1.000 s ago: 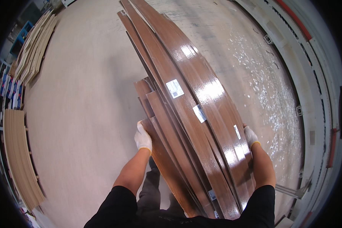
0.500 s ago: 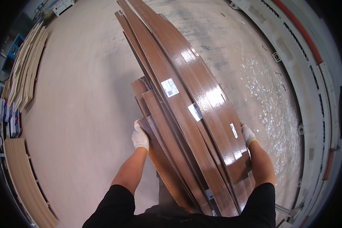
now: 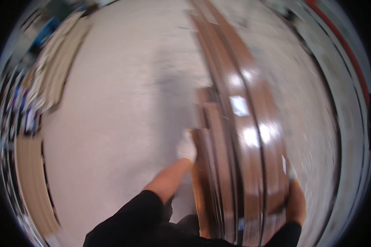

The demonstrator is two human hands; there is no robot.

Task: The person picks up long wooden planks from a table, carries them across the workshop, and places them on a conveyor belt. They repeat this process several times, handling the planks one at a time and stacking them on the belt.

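Observation:
A bundle of long, glossy brown boards (image 3: pixel 251 168) stretches away in front of me, its pieces of differing lengths and a white label (image 3: pixel 239 106) stuck on one of the longer ones. In a white glove, my left hand (image 3: pixel 187 147) grips the bundle's left side at the end of a short board. My right hand (image 3: pixel 292 172), gloved as well, holds the opposite side and is mostly hidden behind the boards' edge. Both hands carry the bundle between them above the floor, and its near end reaches my body. Motion blurs the picture.
Pale boards (image 3: pixel 66 66) lie stacked at the far left. Nearer on that side is another stack of tan panels (image 3: pixel 35 181). A long grey machine or rail (image 3: pixel 338 70) with a red strip runs along the right. Pale floor (image 3: pixel 115 103) lies between.
The bundle has shifted right in the picture and points more straight ahead, with both hands still on it. The left-hand stacks have also slid rightward in view, and everything is more blurred.

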